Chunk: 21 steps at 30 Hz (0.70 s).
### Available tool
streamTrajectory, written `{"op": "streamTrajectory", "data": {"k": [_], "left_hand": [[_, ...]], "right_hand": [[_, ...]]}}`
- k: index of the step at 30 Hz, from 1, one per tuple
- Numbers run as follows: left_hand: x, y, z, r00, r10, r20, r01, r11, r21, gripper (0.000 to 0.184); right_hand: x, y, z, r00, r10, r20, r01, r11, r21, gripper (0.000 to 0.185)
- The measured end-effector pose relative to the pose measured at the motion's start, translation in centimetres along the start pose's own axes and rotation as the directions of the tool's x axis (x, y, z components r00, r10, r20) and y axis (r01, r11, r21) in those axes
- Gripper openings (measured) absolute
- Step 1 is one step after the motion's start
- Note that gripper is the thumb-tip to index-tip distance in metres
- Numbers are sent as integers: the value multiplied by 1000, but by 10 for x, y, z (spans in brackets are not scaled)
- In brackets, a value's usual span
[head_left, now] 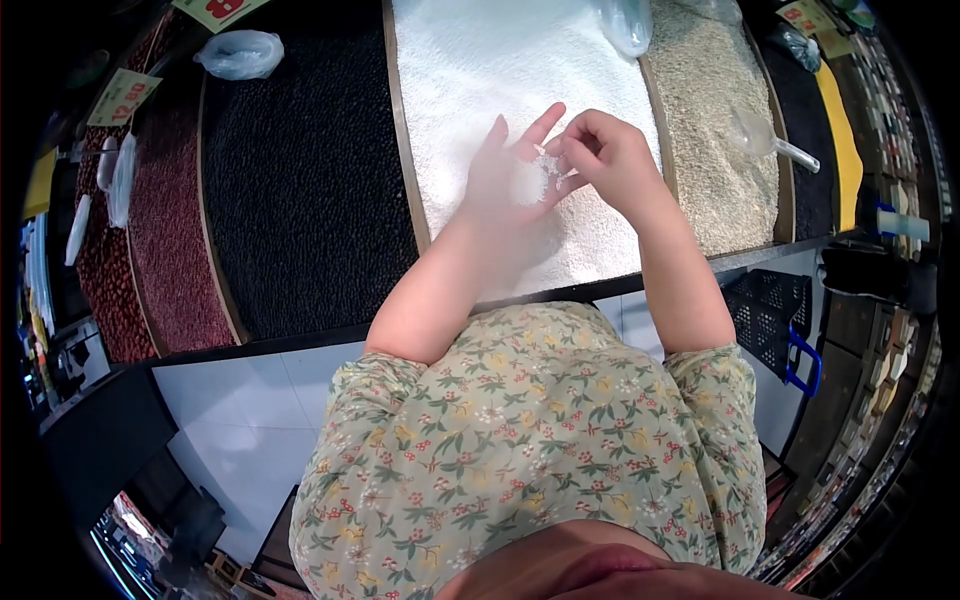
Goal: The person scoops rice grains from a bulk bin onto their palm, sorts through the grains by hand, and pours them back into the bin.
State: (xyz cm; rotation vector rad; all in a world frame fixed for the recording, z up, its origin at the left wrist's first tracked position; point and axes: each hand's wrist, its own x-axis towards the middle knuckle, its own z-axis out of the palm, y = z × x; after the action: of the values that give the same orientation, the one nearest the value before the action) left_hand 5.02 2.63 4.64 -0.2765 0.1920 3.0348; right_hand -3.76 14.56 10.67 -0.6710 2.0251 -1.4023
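My left hand (510, 175) is held palm up over a bin of white rice (480, 60), its fingers spread. A small heap of white rice grains (528, 184) lies in that palm. From the right, my right hand (612, 165) reaches across to the left hand's fingers, with thumb and forefinger pinched together beside the grains. Whatever is between those fingertips is too small to make out. A whitish haze blurs my left wrist and part of the palm.
Left of the rice is a bin of black beans (305, 190), then reddish grains (175, 220). To the right is a beige grain bin (715, 90) with a clear scoop (755, 132). Plastic bags (240, 54) and price signs (124, 97) sit around. A black basket (770, 315) stands below right.
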Motion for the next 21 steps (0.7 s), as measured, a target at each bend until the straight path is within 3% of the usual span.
{"op": "streamTrajectory", "data": {"k": [1, 3, 10, 13, 16, 20, 21], "left_hand": [[-1, 0, 0, 1000, -3, 22, 5, 998, -66, 70], [0, 1, 0, 1000, 1, 26, 1, 996, -94, 72], [2, -2, 5, 992, -23, 121, 31, 998, -59, 82], [3, -3, 8, 995, -36, 95, 39, 999, -32, 84], [2, -2, 7, 996, -60, 66, 58, 998, 34, 86], [1, -2, 4, 992, -84, 93, 84, 996, 10, 87], [0, -1, 3, 994, -82, 76, 82, 997, -6, 87]], "right_hand": [[-3, 1, -2, 1000, 1, 2, -1, 1000, 2, 9], [-8, 3, -11, 1000, 24, -3, -21, 928, 371, 9], [-29, 36, -24, 998, 53, -37, -34, 923, 382, 8], [-36, 41, -23, 995, 21, -102, 10, 957, 289, 9], [-39, 42, -24, 995, 11, -100, 20, 951, 308, 11], [-40, 39, -21, 993, 62, -102, -31, 959, 281, 10], [-38, 44, -18, 987, 17, -157, 18, 976, 217, 10]]}}
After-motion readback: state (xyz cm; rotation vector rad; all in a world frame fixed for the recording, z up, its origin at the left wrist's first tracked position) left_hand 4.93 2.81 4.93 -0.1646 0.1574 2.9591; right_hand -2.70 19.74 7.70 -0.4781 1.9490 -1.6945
